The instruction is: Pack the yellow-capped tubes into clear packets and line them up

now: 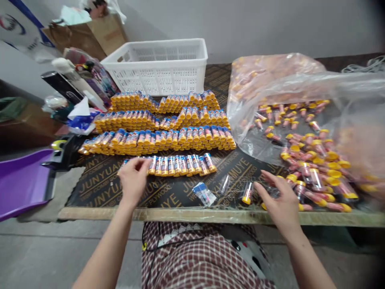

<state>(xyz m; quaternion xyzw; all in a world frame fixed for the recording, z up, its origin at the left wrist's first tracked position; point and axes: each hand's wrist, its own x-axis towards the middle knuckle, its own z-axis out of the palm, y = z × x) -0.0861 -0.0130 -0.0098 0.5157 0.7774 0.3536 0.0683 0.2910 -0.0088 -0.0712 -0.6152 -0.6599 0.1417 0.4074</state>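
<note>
At the left end of the front row of labelled tubes (180, 165), my left hand (134, 180) has its fingers curled together. Whatever they may hold is hidden behind them. These tubes have yellow caps and blue-topped labels. My right hand (281, 202) is open, thumb and fingers apart, just right of a clear tube with a yellow cap (248, 193). Another clear piece (225, 184) lies to the left of that tube. Nearby is a small stack of printed labels (204, 194). A heap of pink-filled, yellow-capped tubes (315, 178) spreads beyond my right hand.
Stacked rows of labelled tubes (168, 136) stand behind the front row. Farther back is a white plastic basket (159, 76). A large clear bag (270, 76) of pink tubes lies at right. A purple dustpan (24, 184) is at left, and the board's edge (180, 214) runs along the front.
</note>
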